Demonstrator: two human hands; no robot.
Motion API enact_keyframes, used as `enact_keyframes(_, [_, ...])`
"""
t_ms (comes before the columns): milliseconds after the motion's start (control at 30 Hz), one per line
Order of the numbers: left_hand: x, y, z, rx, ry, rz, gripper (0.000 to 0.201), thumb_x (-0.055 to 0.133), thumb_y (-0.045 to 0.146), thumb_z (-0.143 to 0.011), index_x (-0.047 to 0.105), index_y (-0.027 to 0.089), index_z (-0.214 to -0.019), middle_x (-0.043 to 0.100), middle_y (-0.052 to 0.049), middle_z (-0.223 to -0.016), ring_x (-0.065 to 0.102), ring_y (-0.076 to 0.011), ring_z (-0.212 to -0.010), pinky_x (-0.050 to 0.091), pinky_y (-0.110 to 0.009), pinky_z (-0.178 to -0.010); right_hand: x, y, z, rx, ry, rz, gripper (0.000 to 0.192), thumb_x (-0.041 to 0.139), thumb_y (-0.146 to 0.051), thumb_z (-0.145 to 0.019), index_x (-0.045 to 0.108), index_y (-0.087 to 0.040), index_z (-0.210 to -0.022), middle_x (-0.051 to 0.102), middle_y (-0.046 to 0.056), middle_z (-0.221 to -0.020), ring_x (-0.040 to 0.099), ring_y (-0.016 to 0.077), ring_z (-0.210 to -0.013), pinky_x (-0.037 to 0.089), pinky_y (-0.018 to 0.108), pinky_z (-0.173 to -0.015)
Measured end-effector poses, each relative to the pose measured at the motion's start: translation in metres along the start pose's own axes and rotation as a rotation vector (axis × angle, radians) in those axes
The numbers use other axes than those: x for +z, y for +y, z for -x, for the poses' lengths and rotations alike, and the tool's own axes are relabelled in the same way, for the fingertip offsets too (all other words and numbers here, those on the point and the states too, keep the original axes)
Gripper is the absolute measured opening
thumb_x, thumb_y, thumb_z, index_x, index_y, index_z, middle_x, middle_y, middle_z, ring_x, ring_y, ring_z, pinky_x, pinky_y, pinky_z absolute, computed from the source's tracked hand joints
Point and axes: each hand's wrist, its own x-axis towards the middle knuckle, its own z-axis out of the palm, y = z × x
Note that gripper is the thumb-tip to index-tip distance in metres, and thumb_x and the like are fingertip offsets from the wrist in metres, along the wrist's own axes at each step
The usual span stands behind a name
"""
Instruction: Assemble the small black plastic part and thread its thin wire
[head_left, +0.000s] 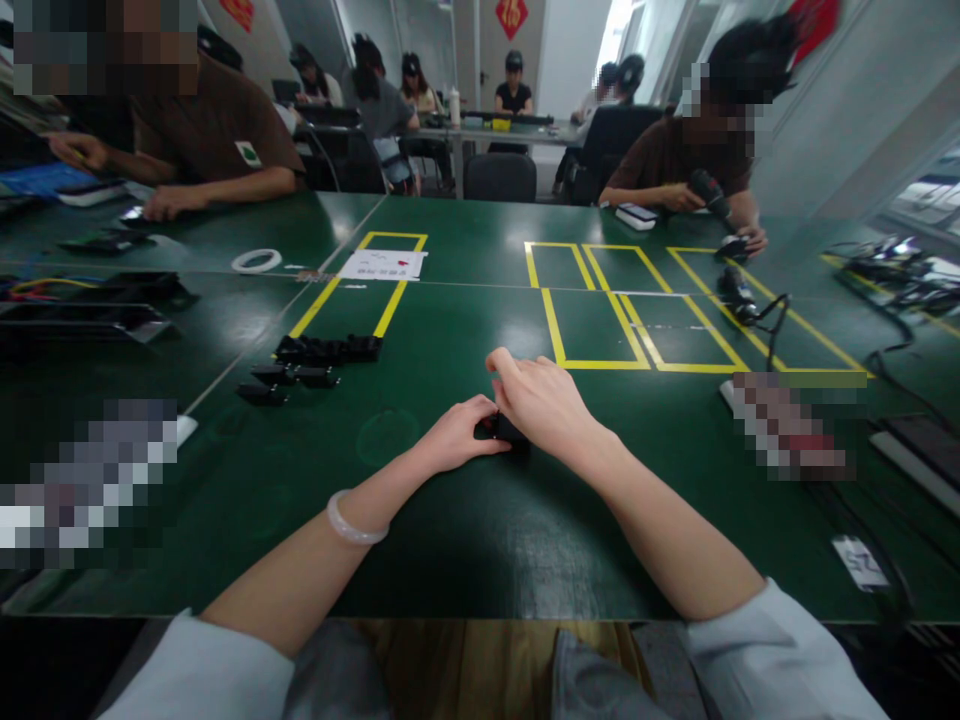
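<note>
Glossy worktop (450,560): left hand (456,434) pinched black part (511,431), curled right hand (545,397) hid its hold; uneven pressure likely risked slipping.

Part (513,432) under right hand (546,398), more parts (330,349) left

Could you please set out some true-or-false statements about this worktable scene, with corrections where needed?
1. The left hand is at a small black part. True.
2. The right hand is well away from the left hand. False: both are close together at the black part.
3. A pale bracelet is on the right arm. False: the bracelet is on the left arm.
4. Yellow tape forms outlines on the tabletop. True.
5. The tabletop is white. False: it is green.
</note>
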Motion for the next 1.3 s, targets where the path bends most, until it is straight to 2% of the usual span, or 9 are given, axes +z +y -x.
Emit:
enact_keyframes(167, [0.0005,0.0003,0.0001,0.001,0.001,0.001,0.031,0.071,0.039,-0.075,0.061,0.019,-0.096,0.062,-0.004,-0.095,0.059,-0.0229,-0.09,0.047,-0.035,-0.081,-0.0033,-0.0006,0.0008,0.0,-0.018,-0.026,0.019,0.034,-0.021,-0.093,0.048,-0.017,-0.105,0.069,0.003,-0.084,0.062,0.0155,-0.073,0.029,0.028,-0.067])
enact_keyframes(300, [0.0006,0.0008,0.0,-0.017,0.001,0.01,0.039,0.073,0.037,-0.073,0.06,0.019,-0.105,0.063,-0.004,-0.097,0.059,-0.0233,-0.09,0.046,-0.035,-0.082,-0.0031,0.0011,-0.0002,-0.007,-0.048,-0.02,0.021,0.033,-0.031,-0.096,0.048,-0.018,-0.101,0.069,0.003,-0.08,0.062,0.0158,-0.07,0.027,0.028,-0.065])
enact_keyframes(433, [-0.0002,0.0014,-0.0001,-0.012,0.005,-0.005,0.042,0.073,0.037,-0.073,0.06,0.019,-0.109,0.062,-0.005,-0.096,0.059,-0.022,-0.086,0.046,-0.034,-0.079,-0.0002,0.0019,-0.0011,0.0,-0.065,-0.005,0.019,0.032,-0.028,-0.096,0.048,-0.019,-0.101,0.069,0.003,-0.078,0.061,0.0155,-0.068,0.025,0.028,-0.063])
enact_keyframes(600, [-0.0003,0.0007,-0.0002,0.0,0.005,-0.005,0.036,0.072,0.039,-0.074,0.06,0.018,-0.101,0.062,-0.004,-0.093,0.059,-0.0219,-0.085,0.047,-0.033,-0.077,-0.0008,0.001,0.0,0.015,-0.04,-0.027,0.017,0.034,-0.02,-0.093,0.047,-0.018,-0.103,0.069,0.003,-0.086,0.061,0.0154,-0.07,0.027,0.028,-0.065])
enact_keyframes(700, [0.0004,-0.0007,-0.0002,0.002,0.009,0.0,0.035,0.072,0.04,-0.074,0.06,0.018,-0.098,0.062,-0.004,-0.093,0.059,-0.0221,-0.086,0.047,-0.033,-0.078,-0.0018,0.0011,0.0008,0.005,-0.017,-0.037,0.017,0.034,-0.023,-0.093,0.048,-0.018,-0.102,0.069,0.002,-0.084,0.06,0.0152,-0.069,0.027,0.028,-0.065])
enact_keyframes(833, [0.0011,-0.0017,0.0002,-0.001,0.01,0.005,0.039,0.072,0.04,-0.074,0.059,0.018,-0.103,0.063,-0.004,-0.096,0.059,-0.0223,-0.088,0.046,-0.033,-0.079,-0.0022,0.0022,0.0004,-0.011,-0.026,-0.024,0.024,0.029,-0.033,-0.097,0.049,-0.019,-0.099,0.068,0.002,-0.076,0.06,0.0151,-0.065,0.025,0.028,-0.063])
enact_keyframes(1033, [0.0001,-0.0003,0.0006,0.004,0.006,0.0,0.038,0.072,0.04,-0.075,0.061,0.018,-0.104,0.062,-0.005,-0.097,0.059,-0.0214,-0.086,0.046,-0.033,-0.079,-0.0005,0.0026,0.0002,-0.005,0.003,-0.007,0.017,0.033,-0.02,-0.093,0.049,-0.018,-0.097,0.068,0.003,-0.079,0.059,0.0149,-0.065,0.024,0.028,-0.062])
enact_keyframes(1133, [0.0003,-0.0006,0.0003,-0.002,0.008,-0.007,0.039,0.073,0.039,-0.074,0.061,0.017,-0.104,0.062,-0.005,-0.095,0.059,-0.0218,-0.086,0.046,-0.033,-0.078,0.0014,0.0028,0.0005,-0.01,0.029,-0.011,0.016,0.034,-0.024,-0.094,0.049,-0.018,-0.098,0.068,0.002,-0.08,0.059,0.0149,-0.066,0.024,0.028,-0.063])
enact_keyframes(1300, [0.0014,-0.0008,-0.0001,0.003,0.006,-0.005,0.043,0.072,0.038,-0.074,0.06,0.019,-0.11,0.062,-0.005,-0.098,0.059,-0.0213,-0.087,0.046,-0.033,-0.079,0.0033,0.0037,-0.0008,-0.016,0.023,0.0,0.024,0.027,-0.029,-0.098,0.049,-0.02,-0.094,0.068,0.001,-0.074,0.059,0.0148,-0.064,0.023,0.029,-0.062])
